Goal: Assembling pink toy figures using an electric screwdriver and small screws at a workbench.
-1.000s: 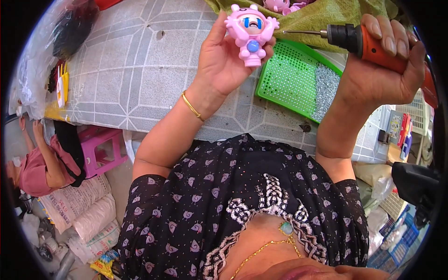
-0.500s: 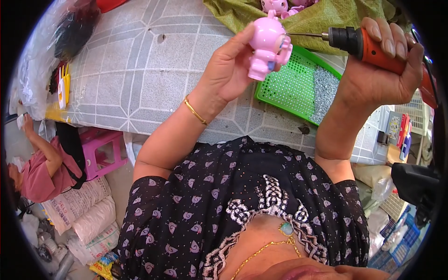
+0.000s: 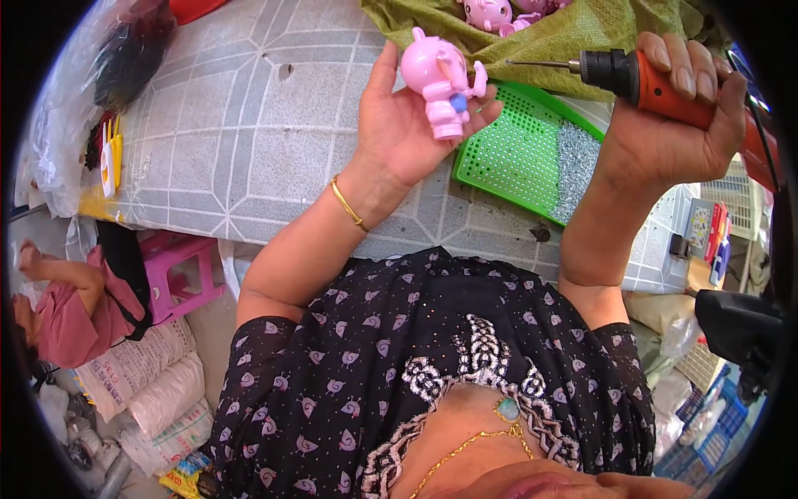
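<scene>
A pink plastic toy figure (image 3: pixel 431 75) with a round head and a blue patch on its front lies in my left hand (image 3: pixel 389 137). The palm is turned up beneath it, with thumb and fingers loosely spread around it. My right hand (image 3: pixel 657 150) is wrapped around an orange and black electric screwdriver (image 3: pixel 663 93), its thin bit pointing left toward the toy. A gap separates the bit's tip from the figure. Below and between the hands, a green perforated tray (image 3: pixel 497 195) holds a heap of small silvery screws (image 3: pixel 575 162) at its right side.
Behind the tray sits an olive woven sack (image 3: pixel 573 51) with more pink toy pieces (image 3: pixel 489 13) in its mouth. Clear plastic bags (image 3: pixel 71 108) lie at the table's left end. A person (image 3: pixel 71 312) is at lower left, near a pink stool (image 3: pixel 179 279).
My left hand has moved the toy left, away from the screwdriver bit, and its grip has loosened. The right hand has barely shifted. The person at left has moved their arm.
</scene>
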`<state>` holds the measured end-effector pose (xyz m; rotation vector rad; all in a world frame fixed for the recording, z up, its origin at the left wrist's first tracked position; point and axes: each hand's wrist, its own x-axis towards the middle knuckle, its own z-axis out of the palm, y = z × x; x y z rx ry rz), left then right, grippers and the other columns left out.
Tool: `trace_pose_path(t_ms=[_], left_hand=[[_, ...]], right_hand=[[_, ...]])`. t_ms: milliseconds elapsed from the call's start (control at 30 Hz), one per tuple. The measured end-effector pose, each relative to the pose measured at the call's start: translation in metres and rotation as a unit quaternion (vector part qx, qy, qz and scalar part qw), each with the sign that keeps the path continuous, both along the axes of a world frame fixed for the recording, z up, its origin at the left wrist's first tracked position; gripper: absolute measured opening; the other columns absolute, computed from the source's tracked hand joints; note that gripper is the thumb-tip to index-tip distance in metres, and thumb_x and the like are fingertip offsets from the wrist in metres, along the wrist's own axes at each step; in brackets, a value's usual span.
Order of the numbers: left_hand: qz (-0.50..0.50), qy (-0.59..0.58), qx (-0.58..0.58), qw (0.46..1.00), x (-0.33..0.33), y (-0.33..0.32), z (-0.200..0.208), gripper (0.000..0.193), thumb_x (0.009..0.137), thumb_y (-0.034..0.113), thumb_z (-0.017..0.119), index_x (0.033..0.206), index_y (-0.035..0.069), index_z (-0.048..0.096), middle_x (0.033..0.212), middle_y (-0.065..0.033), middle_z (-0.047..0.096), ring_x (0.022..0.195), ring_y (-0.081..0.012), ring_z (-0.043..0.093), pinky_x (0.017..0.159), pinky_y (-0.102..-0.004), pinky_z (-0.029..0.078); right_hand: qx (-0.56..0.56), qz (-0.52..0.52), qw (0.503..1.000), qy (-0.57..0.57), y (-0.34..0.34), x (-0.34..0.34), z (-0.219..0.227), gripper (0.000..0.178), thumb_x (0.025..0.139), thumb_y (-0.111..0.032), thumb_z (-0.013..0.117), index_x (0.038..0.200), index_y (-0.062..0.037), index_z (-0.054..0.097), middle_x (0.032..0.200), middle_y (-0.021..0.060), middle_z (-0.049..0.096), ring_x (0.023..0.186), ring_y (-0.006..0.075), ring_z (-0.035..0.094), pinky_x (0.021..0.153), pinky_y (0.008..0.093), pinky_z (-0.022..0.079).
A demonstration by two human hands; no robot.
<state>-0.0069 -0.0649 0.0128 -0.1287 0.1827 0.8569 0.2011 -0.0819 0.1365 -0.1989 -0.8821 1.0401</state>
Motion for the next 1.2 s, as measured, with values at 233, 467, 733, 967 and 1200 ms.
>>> trace_pose_path(t_ms=[233,467,733,967,1200], left_hand=[[-0.086,-0.127,0.093,0.984,-0.008,0.009,-0.002,0.068,0.093,0.046,0.055,0.139,0.000,0.036,0.133,-0.0279,0.044,0.127,-0.0456,0.041,0.105,-0.0559,0.041],[-0.005,0.045,0.167,0.985,-0.005,-0.002,0.005,0.060,0.086,0.026,0.072,0.137,0.013,0.044,0.125,-0.0138,0.055,0.109,-0.0306,0.059,0.073,-0.0336,0.058],[0.032,0.246,0.337,0.908,0.004,-0.019,0.026,0.062,0.073,0.003,0.080,0.124,0.004,0.045,0.116,-0.0118,0.060,0.099,-0.0211,0.063,0.086,-0.0326,0.056],[0.048,0.345,0.383,0.856,0.007,-0.025,0.028,0.067,0.068,0.006,0.087,0.124,0.003,0.050,0.113,-0.0073,0.061,0.097,-0.0143,0.062,0.083,-0.0276,0.054],[0.101,0.368,0.422,0.822,0.009,-0.027,0.027,0.067,0.068,0.008,0.087,0.123,0.001,0.049,0.115,-0.0098,0.062,0.098,-0.0136,0.061,0.085,-0.0271,0.054]], right_hand=[[0.003,-0.010,1.000,0.003,-0.002,-0.002,0.002,0.013,0.084,-0.012,0.066,0.084,-0.0093,0.054,0.068,-0.0021,0.051,0.063,0.0122,0.049,0.072,0.0327,0.041],[-0.005,0.049,0.998,0.034,-0.005,0.008,0.005,0.015,0.080,-0.012,0.067,0.083,-0.0098,0.053,0.067,-0.0025,0.051,0.063,0.0115,0.051,0.072,0.0314,0.041],[-0.018,0.050,0.997,0.052,-0.005,0.010,0.005,0.017,0.078,-0.012,0.068,0.082,-0.0107,0.052,0.066,-0.0031,0.051,0.062,0.0113,0.050,0.071,0.0308,0.041],[-0.011,0.044,0.999,0.027,-0.001,0.001,0.000,0.017,0.081,-0.013,0.068,0.084,-0.0099,0.052,0.068,-0.0028,0.051,0.063,0.0123,0.050,0.072,0.0321,0.041],[-0.020,0.061,0.998,0.019,0.000,-0.003,-0.004,0.016,0.083,-0.015,0.067,0.086,-0.0091,0.053,0.070,-0.0025,0.051,0.066,0.0128,0.050,0.073,0.0325,0.041]])
